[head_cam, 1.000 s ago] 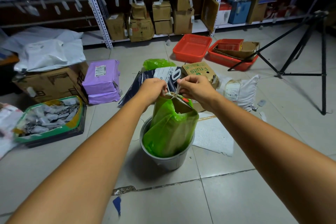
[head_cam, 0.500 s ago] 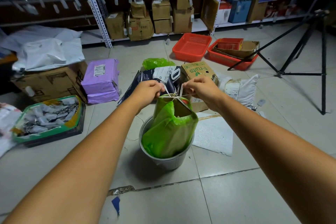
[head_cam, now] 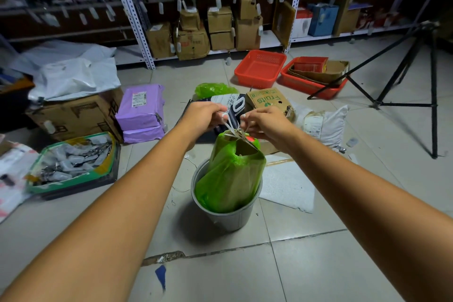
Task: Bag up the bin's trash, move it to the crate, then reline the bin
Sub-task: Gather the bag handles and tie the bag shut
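Above the round grey plastic bin [head_cam: 228, 220], your left hand [head_cam: 204, 115] and right hand [head_cam: 263, 121], each pinching a thin white tie [head_cam: 229, 125], have risen closer together. The green plastic trash bag [head_cam: 230, 176], likely knotted, sits inside it.

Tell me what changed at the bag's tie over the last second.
Half a second ago the left hand and right hand pulled apart, drawing the strings taut above the neck of the bag. Now they have moved back toward each other, still pinching the strings, which slant up from the neck to the fingers. The bag stays in the bin; neither has shifted.
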